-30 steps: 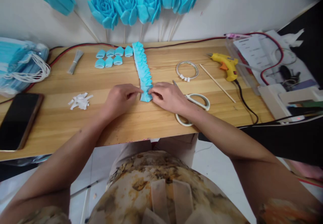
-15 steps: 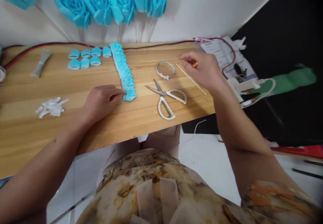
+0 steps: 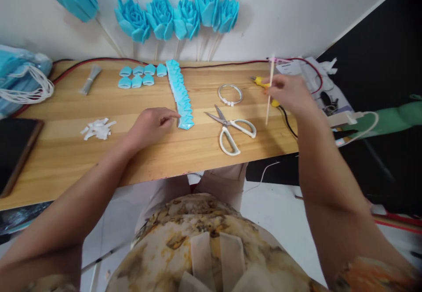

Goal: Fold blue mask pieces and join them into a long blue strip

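My right hand is closed on a thin wooden stick and holds it almost upright over the table. Behind the stick lies a yellow tool with a dark tip and a black cord; my right hand partly hides it. My left hand rests on the wood with its index finger stretched out, the fingertip at the near end of a pleated light-blue strip. White-handled scissors lie spread between my hands. Beyond them is a silvery ring-shaped roll.
Small blue folded pieces sit in two rows. White scraps and a tied grey bundle lie leftward. Blue flowers on sticks stand along the wall. A dark tablet-like object is at left, a green bottle-shaped object at right.
My right hand has lifted the wooden stick off the table and tilted it upright. The yellow tool now shows. The view has swung left; my left hand stays at the strip's end.
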{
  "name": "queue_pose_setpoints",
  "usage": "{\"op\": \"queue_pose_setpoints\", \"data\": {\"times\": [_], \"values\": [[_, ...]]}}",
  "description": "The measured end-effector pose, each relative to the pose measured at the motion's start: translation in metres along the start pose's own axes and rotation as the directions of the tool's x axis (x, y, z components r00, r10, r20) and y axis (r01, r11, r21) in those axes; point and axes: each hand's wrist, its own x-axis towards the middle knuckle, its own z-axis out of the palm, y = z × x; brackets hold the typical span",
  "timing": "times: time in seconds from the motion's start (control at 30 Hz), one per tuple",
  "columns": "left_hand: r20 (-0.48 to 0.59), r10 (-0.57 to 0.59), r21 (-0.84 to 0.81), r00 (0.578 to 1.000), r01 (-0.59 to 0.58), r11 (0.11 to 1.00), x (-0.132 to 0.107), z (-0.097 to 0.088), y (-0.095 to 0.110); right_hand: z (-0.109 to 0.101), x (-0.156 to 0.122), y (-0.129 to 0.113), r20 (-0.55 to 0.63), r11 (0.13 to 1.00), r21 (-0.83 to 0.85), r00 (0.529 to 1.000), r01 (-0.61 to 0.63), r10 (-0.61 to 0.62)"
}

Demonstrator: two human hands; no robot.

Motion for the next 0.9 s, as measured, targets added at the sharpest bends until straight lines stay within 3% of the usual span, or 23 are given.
{"op": "queue_pose_setpoints", "data": {"times": [0.07, 0.17, 0.2, 0.27, 0.37, 0.57, 0.7, 0.9], "values": [[-0.023, -0.003, -0.049, 1.0, 0.002, 0.999, -0.001, -0.001, 0.0, -0.008, -0.001, -0.024, -0.078, 0.914, 0.405, 0.996, -0.015, 0.052], [-0.058, 0.004, -0.101, 0.998, -0.01, 0.995, -0.002, -0.002, 0.001, 0.0, -0.016, -0.08, -0.152, 0.669, 0.73, 0.988, 0.137, -0.035], [-0.071, 0.004, -0.116, 0.997, -0.013, 0.993, -0.002, -0.002, 0.001, 0.008, -0.022, -0.098, -0.144, 0.626, 0.769, 0.989, 0.133, -0.033], [-0.084, 0.008, -0.128, 0.996, -0.019, 0.992, -0.002, -0.001, 0.001, 0.027, -0.033, -0.13, -0.094, 0.624, 0.775, 0.994, 0.103, -0.047], [-0.073, 0.025, -0.061, 0.997, -0.029, 0.998, -0.003, 0.0, -0.002, 0.056, -0.04, -0.158, -0.045, 0.591, 0.802, 0.996, 0.085, -0.082], [-0.024, 0.095, 0.133, 0.995, -0.092, 0.987, -0.003, 0.004, -0.008, 0.081, -0.033, -0.179, 0.022, 0.391, 0.916, 0.962, 0.09, -0.272], [-0.025, 0.111, 0.155, 0.994, -0.106, 0.982, -0.004, 0.005, -0.007, 0.095, -0.031, -0.186, 0.063, 0.463, 0.885, 0.97, 0.055, -0.237], [0.019, 0.065, 0.16, 0.998, -0.067, 0.985, -0.004, 0.004, -0.004, 0.113, -0.026, -0.187, 0.092, 0.439, 0.897, 0.954, 0.045, -0.285]]}}
